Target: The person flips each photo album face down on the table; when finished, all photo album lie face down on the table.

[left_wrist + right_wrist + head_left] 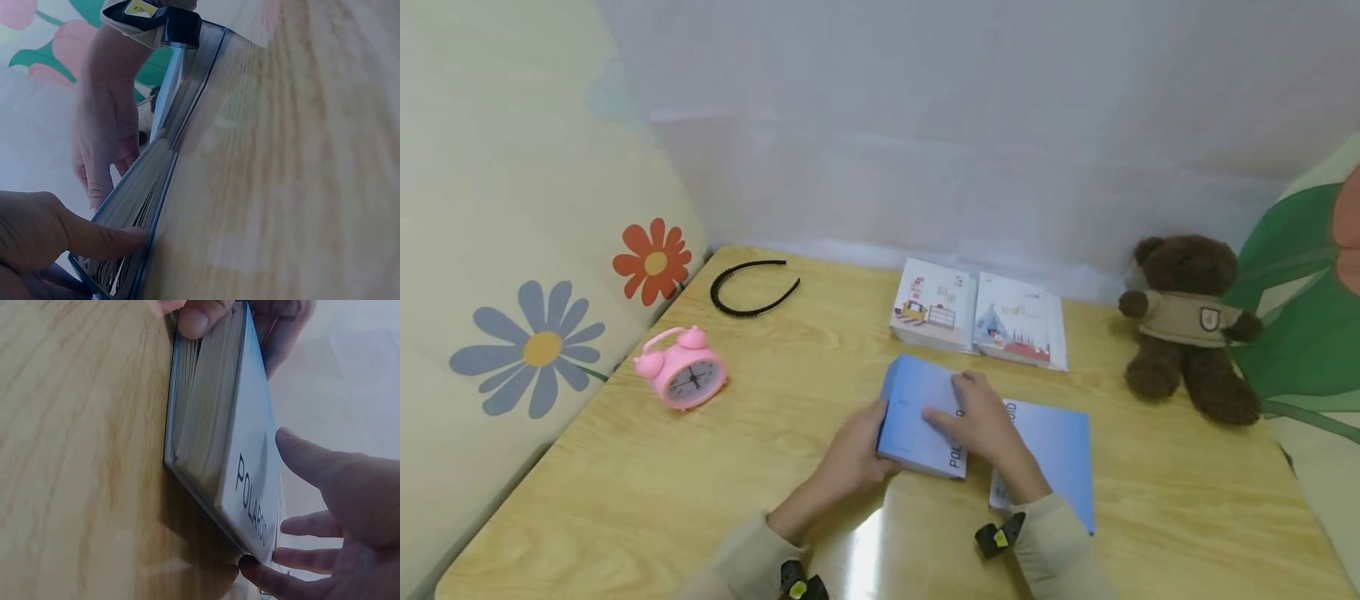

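While the blue album point(925, 417) is gripped at its near-left edge by the left hand point(853, 454), its thumb pressed against the page block and fingers curled round the cover, the top is steadied by the right hand point(981, 421), whose fingers are laid flat and nearly straight across the cover beside the "POLAROID" lettering. A second blue album point(1060, 454) is seen partly underneath, to the right of the right hand and under its wrist. Slippage may be judged the main risk: the upper album could skid off the lower one across the glossy table point(625, 500), since only light, flat pressure is applied from above; pages could also be fanned or creased under the left thumb. Both forearms are held low, sleeves near the table edge. Two booklets point(977, 321) are seen beyond the hands, a teddy bear point(1187, 325) far right, an alarm clock point(681, 371) and hairband point(752, 287) well left.
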`<state>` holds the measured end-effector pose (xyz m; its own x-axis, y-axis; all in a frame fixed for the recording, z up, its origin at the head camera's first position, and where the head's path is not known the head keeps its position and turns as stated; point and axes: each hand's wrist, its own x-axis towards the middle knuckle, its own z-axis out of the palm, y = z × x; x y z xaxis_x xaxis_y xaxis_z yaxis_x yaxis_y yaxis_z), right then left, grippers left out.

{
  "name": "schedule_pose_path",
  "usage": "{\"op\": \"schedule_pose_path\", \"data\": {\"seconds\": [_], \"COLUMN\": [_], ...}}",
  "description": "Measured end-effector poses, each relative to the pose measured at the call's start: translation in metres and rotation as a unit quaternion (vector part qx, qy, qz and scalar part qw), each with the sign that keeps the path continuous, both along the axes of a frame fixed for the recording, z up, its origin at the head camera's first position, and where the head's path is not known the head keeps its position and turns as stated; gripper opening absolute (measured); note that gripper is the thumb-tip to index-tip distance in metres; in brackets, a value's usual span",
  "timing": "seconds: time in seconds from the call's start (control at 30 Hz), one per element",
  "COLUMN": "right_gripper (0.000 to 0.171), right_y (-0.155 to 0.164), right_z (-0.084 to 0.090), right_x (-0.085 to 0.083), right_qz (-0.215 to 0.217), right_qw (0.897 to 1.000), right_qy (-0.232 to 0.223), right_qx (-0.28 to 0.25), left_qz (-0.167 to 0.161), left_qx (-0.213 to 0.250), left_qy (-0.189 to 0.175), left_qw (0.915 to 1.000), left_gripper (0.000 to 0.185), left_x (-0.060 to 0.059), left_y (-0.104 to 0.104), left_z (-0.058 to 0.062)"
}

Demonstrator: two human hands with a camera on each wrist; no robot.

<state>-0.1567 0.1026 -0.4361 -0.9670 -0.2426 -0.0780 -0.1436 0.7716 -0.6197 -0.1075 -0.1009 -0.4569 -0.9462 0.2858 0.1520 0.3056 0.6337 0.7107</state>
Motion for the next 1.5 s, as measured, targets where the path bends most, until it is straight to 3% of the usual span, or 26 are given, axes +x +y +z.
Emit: {"op": "schedule_pose_path", "data": {"seconds": [0.1,0.27,0.43,0.6,0.77,0.9,1.03,1.13,1.23,1.33,1.4,1.5], "right_gripper": [0.079,0.072,0.064,0.066,0.066,0.062,0.062,0.061,0.061,0.061,0.061,0.061], "right_y": [0.002,-0.003,-0.010,-0.011,-0.006,0.001,0.002,0.001,0.002,0.002,0.003,0.004], "right_z": [0.001,0.000,0.007,0.017,0.021,0.021,0.019,0.019,0.020,0.021,0.022,0.021], "right_x": [0.003,0.008,0.010,0.009,0.011,0.014,0.014,0.013,0.013,0.013,0.012,0.010], "right_qz": [-0.020,-0.015,0.006,0.001,-0.025,-0.030,-0.019,-0.020,-0.028,-0.036,-0.042,-0.049], "right_qw": [1.000,0.999,1.000,1.000,0.995,0.982,0.966,0.966,0.970,0.970,0.968,0.958], "right_qy": [0.001,0.008,0.018,0.011,-0.037,-0.062,-0.082,-0.081,-0.072,-0.069,-0.073,-0.093], "right_qx": [-0.017,-0.036,-0.017,-0.015,-0.093,-0.176,-0.244,-0.246,-0.231,-0.229,-0.235,-0.267], "left_qz": [-0.001,0.006,-0.024,-0.079,-0.132,-0.154,-0.131,-0.094,-0.099,-0.142,-0.158,-0.144], "left_qx": [0.001,0.013,-0.029,-0.106,-0.135,-0.134,-0.066,0.010,0.063,0.096,0.115,0.115], "left_qy": [-0.008,-0.005,0.047,0.112,0.132,0.119,0.052,-0.020,-0.060,-0.068,-0.071,-0.068], "left_qw": [1.0000,0.9999,0.9982,0.9848,0.9731,0.9718,0.9879,0.9953,0.9912,0.9828,0.9782,0.9804], "left_gripper": [0.086,0.088,0.075,0.065,0.064,0.065,0.090,0.113,0.126,0.129,0.129,0.129], "left_x": [0.002,0.010,0.016,0.020,0.021,0.020,0.019,0.015,0.007,-0.001,-0.004,-0.005], "left_y": [0.003,0.000,-0.004,0.000,0.011,0.016,0.015,0.013,0.015,0.021,0.024,0.025], "left_z": [0.004,0.018,0.041,0.058,0.069,0.072,0.063,0.049,0.030,0.011,0.003,0.000]}}
